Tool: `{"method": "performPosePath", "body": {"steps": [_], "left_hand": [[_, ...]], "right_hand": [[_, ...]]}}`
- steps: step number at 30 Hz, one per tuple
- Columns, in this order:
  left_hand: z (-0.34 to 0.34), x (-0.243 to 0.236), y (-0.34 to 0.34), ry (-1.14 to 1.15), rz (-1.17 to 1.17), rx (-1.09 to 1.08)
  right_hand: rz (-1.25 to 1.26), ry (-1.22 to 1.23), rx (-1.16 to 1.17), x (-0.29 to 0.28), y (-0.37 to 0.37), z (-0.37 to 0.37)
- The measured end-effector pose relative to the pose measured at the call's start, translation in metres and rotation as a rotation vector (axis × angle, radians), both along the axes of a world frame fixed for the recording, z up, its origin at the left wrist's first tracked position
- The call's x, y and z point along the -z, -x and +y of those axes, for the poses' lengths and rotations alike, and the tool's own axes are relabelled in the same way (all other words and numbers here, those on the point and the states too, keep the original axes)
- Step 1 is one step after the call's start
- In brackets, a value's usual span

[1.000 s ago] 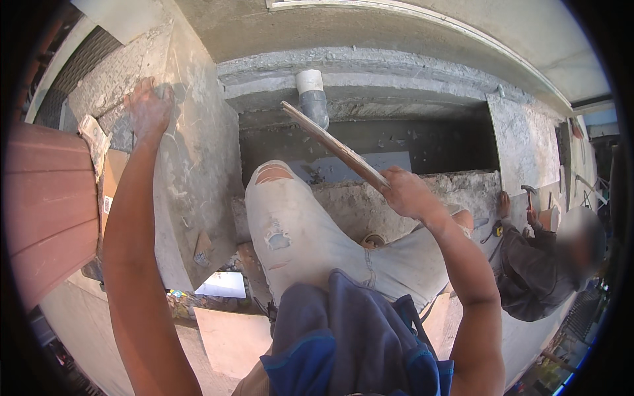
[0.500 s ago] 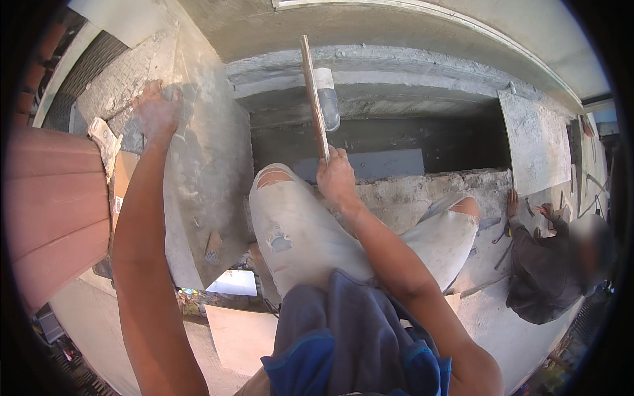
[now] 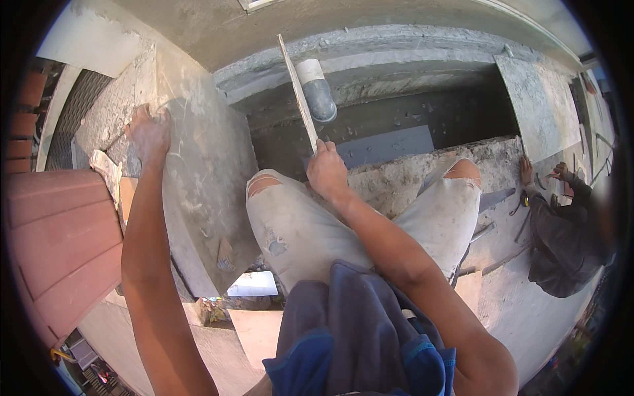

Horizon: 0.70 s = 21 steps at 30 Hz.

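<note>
My right hand (image 3: 328, 173) is closed around the lower end of a thin, worn wooden board (image 3: 297, 92), which stands up on edge above a concrete trough (image 3: 277, 142). My left hand (image 3: 149, 135) leans on the rough top edge of a grey concrete slab (image 3: 201, 158), fingers bent and apart. Just right of the wooden board, a grey pipe elbow with a white upper end (image 3: 318, 92) reaches down into the trough. A flat grey sheet (image 3: 389, 150) lies inside the trough.
At the left stands a reddish ribbed panel (image 3: 63, 244). A brush (image 3: 225, 255) lies on the slab. On the right, a co-worker (image 3: 564, 231) crouches beside a pale board (image 3: 538, 109) and some hand tools. My knees are against the rough trough wall (image 3: 429, 158).
The whole view has shifted and turned a little. The wooden board, still in my right hand, appears slightly farther left and more tilted. My left hand stays on the slab's edge.
</note>
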<state>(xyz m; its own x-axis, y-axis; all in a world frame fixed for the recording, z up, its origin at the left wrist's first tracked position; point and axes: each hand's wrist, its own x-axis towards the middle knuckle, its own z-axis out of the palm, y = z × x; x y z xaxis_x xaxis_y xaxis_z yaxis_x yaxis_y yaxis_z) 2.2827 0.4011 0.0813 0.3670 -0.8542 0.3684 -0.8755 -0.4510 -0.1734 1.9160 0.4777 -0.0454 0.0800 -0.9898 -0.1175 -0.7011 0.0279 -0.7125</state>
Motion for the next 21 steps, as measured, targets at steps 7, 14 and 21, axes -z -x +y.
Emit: {"method": "performPosePath", "body": {"steps": [7, 14, 21], "left_hand": [[0.001, -0.002, 0.002, 0.042, 0.021, 0.016], [-0.005, 0.002, -0.004, 0.047, -0.015, 0.056], [-0.004, 0.014, -0.013, 0.041, 0.034, 0.049]], "right_hand": [[0.0, -0.069, -0.006, -0.004, -0.003, 0.0], [-0.05, -0.023, 0.036, 0.002, 0.004, 0.0], [-0.075, 0.0, 0.055, 0.007, 0.008, 0.003]]}}
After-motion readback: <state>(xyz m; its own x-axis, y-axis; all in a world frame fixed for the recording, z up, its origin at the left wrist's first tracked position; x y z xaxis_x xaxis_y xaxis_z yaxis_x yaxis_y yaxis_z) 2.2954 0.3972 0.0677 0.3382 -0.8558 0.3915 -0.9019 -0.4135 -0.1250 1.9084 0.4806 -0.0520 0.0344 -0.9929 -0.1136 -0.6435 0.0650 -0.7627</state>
